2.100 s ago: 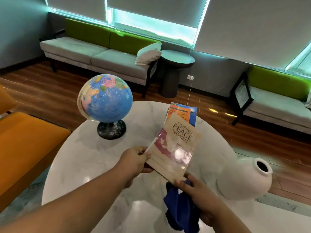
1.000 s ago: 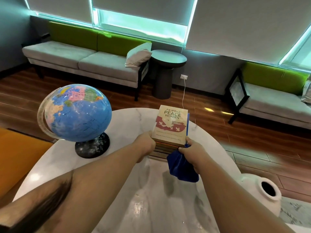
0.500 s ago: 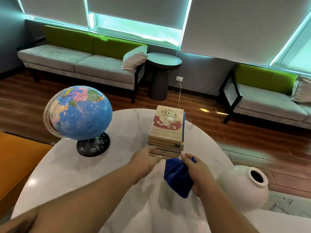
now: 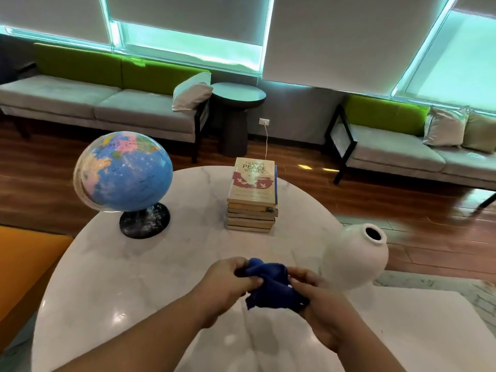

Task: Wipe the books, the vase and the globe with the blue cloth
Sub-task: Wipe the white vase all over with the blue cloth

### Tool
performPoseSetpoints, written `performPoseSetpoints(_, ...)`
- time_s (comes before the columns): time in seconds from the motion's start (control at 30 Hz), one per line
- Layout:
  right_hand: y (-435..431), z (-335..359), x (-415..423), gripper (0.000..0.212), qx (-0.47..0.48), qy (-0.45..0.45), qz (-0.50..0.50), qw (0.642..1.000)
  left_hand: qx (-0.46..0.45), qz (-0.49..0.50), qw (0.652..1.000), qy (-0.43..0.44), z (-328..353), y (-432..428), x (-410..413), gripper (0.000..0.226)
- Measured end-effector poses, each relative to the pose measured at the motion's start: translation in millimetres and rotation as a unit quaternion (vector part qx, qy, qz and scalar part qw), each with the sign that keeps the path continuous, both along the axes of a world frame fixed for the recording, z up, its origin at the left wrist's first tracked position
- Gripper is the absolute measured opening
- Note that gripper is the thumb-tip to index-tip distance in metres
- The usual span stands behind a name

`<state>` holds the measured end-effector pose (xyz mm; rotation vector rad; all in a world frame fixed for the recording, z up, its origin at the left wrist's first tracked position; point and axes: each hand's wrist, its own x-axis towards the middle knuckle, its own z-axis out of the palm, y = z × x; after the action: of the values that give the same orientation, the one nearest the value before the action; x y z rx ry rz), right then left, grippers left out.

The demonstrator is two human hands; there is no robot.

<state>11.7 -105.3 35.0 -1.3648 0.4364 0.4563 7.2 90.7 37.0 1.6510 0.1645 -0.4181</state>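
Peeking in at the far left edge is an orange seat (image 4: 24, 264), just beside the round white marble bench (image 4: 128, 296). On the bench's left part stands the globe (image 4: 123, 170), upright on a dark speckled base with its ball tilted inside a clear arc, well apart from both hands.

Nearer the camera, the left hand (image 4: 228, 285) reaches in over the bench's middle. Its fingers (image 4: 241, 267) are curled and pinch the left side of the blue cloth (image 4: 271, 285). The cloth is bunched into a crumpled wad between the two hands, its upper edge poking up above the left fingers and its lower folds hanging toward the bench top. Whether it touches the marble cannot be told.

Beyond the cloth, toward the far side of the bench, sits the stack of books (image 4: 252, 210), squared up, with a cover reading "Filipino Peace Women" on top; neither hand touches it.

The right hand (image 4: 322, 304) grips the cloth's right side, its fingers bent around the fabric. Just to its right, the white vase (image 4: 354, 259) stands with its dark mouth open, near the right hand but not touched by it.
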Motion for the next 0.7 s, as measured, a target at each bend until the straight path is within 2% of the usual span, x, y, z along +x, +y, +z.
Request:
performPoseSetpoints(0.1, -16, 0, -11, 0.022, -0.022, -0.009, -0.004, 1.000, -0.062, 0.001, 0.998, 0.000, 12, -5, -3, 0.013)
performPoseSetpoints(0.17, -25, 2, -13, 0.023, -0.038, 0.001, 0.012, 0.999, -0.101, -0.003, 0.995, 0.009, 20, -12, -4, 0.016)
performPoseSetpoints(0.23, -30, 5, -14, 0.020, -0.065, 0.013, 0.049, 0.997, -0.124, 0.005, 0.992, 0.019, 28, -21, -5, 0.022)
performPoseSetpoints(0.3, -34, 11, -15, 0.021, -0.106, 0.000, 0.091, 0.990, -0.138, 0.007, 0.990, 0.026, 33, -31, -5, 0.017)
performPoseSetpoints(0.37, -39, 17, -18, 0.035, -0.103, -0.040, 0.102, 0.989, -0.135, -0.012, 0.990, 0.030, 39, -44, -5, 0.009)
performPoseSetpoints(0.5, -46, 16, -20, 0.042, -0.067, -0.114, 0.139, 0.981, -0.129, -0.035, 0.990, 0.048, 45, -61, -3, 0.006)
performPoseSetpoints(0.63, -68, 11, -20, 0.076, -0.054, -0.122, 0.188, 0.973, -0.129, -0.084, 0.988, -0.002, 62, -75, 0, 0.012)
performPoseSetpoints(0.7, -83, 10, -19, 0.072, -0.058, -0.131, 0.177, 0.974, -0.076, -0.118, 0.989, -0.048, 70, -80, 6, 0.017)
